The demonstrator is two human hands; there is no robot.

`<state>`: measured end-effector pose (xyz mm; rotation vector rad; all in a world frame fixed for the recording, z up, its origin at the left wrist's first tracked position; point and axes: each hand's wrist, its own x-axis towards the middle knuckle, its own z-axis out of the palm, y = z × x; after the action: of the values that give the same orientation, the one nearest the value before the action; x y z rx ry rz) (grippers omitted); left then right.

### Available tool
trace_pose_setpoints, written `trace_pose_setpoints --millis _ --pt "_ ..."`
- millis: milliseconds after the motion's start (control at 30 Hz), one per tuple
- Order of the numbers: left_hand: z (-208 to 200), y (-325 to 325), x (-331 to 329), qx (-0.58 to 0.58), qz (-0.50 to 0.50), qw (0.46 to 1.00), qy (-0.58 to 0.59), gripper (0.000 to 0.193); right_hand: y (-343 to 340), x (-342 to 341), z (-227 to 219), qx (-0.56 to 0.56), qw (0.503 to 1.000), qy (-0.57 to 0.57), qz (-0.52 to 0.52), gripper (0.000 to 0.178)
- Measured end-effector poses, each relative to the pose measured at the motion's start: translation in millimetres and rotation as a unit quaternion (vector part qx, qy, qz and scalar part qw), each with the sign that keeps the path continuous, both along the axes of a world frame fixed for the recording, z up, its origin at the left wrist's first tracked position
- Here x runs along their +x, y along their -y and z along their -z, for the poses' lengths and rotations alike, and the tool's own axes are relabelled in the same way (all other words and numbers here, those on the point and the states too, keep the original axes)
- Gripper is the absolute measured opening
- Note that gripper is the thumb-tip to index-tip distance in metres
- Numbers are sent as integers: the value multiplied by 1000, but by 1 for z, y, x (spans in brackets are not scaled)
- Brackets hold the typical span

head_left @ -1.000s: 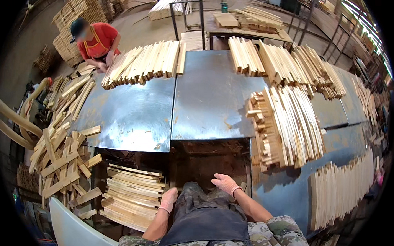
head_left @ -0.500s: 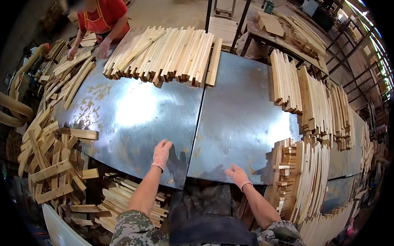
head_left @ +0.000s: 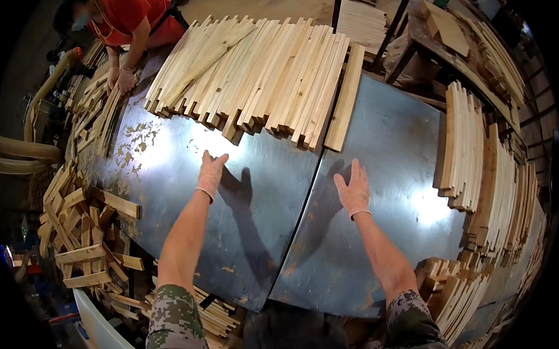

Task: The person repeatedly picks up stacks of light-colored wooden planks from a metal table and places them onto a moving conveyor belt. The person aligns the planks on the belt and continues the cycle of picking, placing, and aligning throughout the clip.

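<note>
Above the metal table [head_left: 254,192] both my gloved hands reach forward with nothing in them. My left hand [head_left: 211,174] has its fingers apart, just short of the near ends of a row of wooden strips [head_left: 252,75]. Over the right-hand sheet of the table, my right hand [head_left: 354,188] is open, thumb spread from the fingers. It is nearest to a single wooden board [head_left: 346,103] lying along the right side of that row, with a gap between hand and board. One strip lies slantwise on top of the row.
At the far left a co-worker [head_left: 134,22] in red bends over loose strips [head_left: 103,116]. A heap of short offcuts [head_left: 86,235] lies at the left. More stacked strips [head_left: 462,147] line the table's right side. A seam [head_left: 299,227] divides the table's sheets.
Both my hands have moved forward from the table's near edge toward the row of strips, and the right one has spread open. The view has shifted. The co-worker's hands have come together over the loose strips.
</note>
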<state>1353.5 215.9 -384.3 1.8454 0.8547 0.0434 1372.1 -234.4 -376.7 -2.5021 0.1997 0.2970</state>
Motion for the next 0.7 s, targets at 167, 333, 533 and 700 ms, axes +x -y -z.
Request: trace_pose_setpoints --millis 167,333,533,700 --pt "14 -55 61 -47 -70 996 20 110 -34 70 31 -38 997 72 -15 80" --pt "1 -62 106 -83 -46 995 11 94 -58 96 59 -39 987 151 29 76" --pt "4 -54 109 44 -88 995 3 53 -72 118 15 262 946 57 181 77" --pt "-11 -32 88 162 66 980 -98 57 -30 117 33 298 937 142 118 69"
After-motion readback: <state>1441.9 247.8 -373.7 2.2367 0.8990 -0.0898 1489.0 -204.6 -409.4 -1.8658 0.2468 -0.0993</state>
